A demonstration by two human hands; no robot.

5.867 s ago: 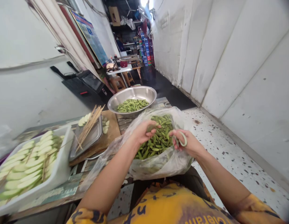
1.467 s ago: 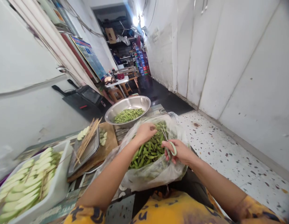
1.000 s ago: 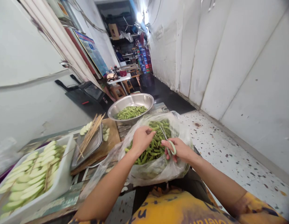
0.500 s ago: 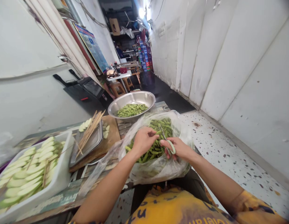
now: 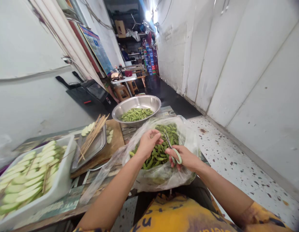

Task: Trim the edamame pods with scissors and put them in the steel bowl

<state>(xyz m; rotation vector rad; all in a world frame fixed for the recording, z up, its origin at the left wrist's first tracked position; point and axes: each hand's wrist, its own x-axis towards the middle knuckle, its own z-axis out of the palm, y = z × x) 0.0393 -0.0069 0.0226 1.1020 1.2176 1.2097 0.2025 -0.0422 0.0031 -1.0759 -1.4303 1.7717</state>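
Note:
A clear plastic bag (image 5: 161, 178) stands open in front of me, full of green edamame pods (image 5: 161, 154). Over the pods, my left hand (image 5: 150, 141) is closed in a pinch; whatever its fingertips hold is too small to make out. In my right hand (image 5: 184, 157) is a pair of scissors (image 5: 178, 155) with pale green handles. Their slim metal blades point up and away, slightly parted, just right of my left fingertips. Beyond the bag, a wide steel bowl (image 5: 153, 101) holds more pods (image 5: 137, 114).
At the left, a white plastic tub (image 5: 64, 174) contains pale green slices on sticks. Beside it, bamboo skewers (image 5: 93, 138) lie across a metal tray (image 5: 101, 145) on a wooden board (image 5: 118, 135). A white wall (image 5: 236, 71) runs along the right, above a speckled floor (image 5: 224, 151).
My left hand has shifted slightly, its fingertips drawing back a little from the scissor blades. The scissors remain in my right hand, with their blades now seen slightly apart.

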